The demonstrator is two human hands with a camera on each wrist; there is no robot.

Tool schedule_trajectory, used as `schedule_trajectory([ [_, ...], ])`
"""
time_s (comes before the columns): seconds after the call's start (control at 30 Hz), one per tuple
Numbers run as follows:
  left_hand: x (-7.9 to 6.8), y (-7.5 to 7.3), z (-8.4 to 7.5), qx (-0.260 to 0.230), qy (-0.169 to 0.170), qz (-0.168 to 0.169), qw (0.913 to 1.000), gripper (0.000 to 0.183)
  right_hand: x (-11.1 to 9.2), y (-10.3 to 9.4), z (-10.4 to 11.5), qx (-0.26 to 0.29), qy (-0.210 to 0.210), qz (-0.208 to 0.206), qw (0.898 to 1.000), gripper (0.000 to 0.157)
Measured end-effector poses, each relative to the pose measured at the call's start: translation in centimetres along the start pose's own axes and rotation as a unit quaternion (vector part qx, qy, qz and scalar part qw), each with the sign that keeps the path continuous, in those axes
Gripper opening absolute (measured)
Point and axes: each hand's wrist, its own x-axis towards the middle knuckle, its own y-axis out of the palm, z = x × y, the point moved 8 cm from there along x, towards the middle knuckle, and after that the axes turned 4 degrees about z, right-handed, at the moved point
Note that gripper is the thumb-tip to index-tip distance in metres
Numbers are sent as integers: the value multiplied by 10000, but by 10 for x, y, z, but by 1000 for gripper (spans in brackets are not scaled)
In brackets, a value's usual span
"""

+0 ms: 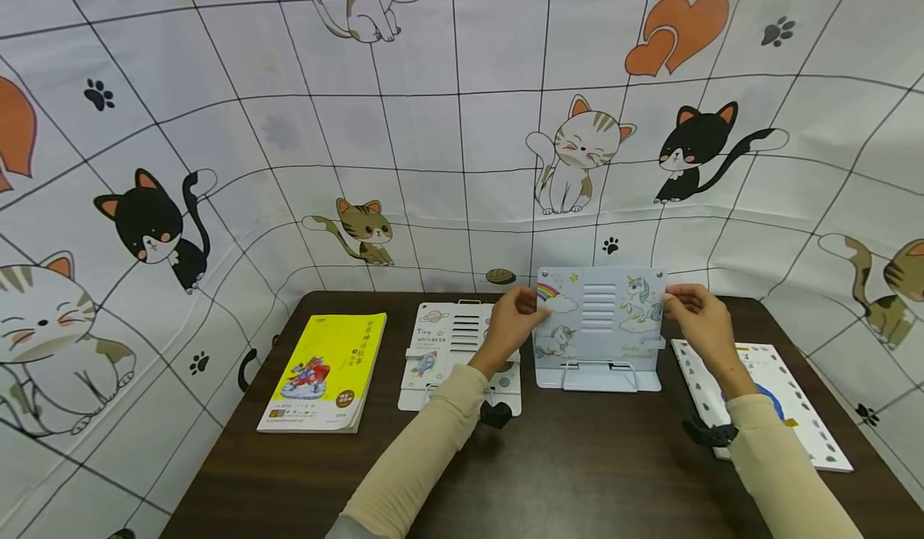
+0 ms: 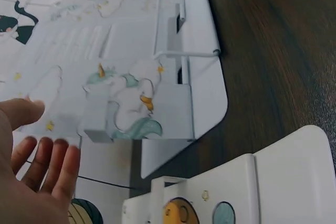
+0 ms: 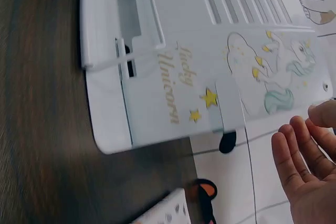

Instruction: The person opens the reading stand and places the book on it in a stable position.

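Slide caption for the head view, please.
Left hand and right hand hold a unicorn-print book stand by its side edges, beside a "Tiny universe" book stand on a dark tabletop.

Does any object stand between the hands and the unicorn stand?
Nothing visible does. The left hand and right hand are at opposite side edges of the unicorn stand; the Tiny universe stand is beside, not between.

Below the left hand (image 1: 508, 320) and right hand (image 1: 700, 318) is a dark wood-grain table (image 1: 563, 475), a soft sheen on its near part. Beyond both hands rises a pale, creased, gridded wall (image 1: 498, 138) printed with cartoon cats (image 1: 696, 146) and paw prints (image 1: 777, 32); orange hearts (image 1: 689, 30) sit above the right hand.
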Motion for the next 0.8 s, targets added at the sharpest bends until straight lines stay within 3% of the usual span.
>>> schedule_trajectory([
  [0.2,-4,-6,-16,-39,263,-414,9988,20,-15,-24,-14,-301,74,-71,9995,44],
  [0.37,-15,-3,-43,223,705,-796,9941,9,-30,-43,-23,-279,44,71,9996,40],
  [0.6,-36,25,-83,551,1693,-309,9835,11,-48,-66,-36,-625,260,168,9976,41],
  [0.7,-43,40,-92,404,1764,-48,9835,11,-54,-72,-38,-961,365,162,9946,44],
  [0.8,-49,57,-95,104,1606,247,9867,13,-59,-76,-39,-1263,374,266,9909,47],
])
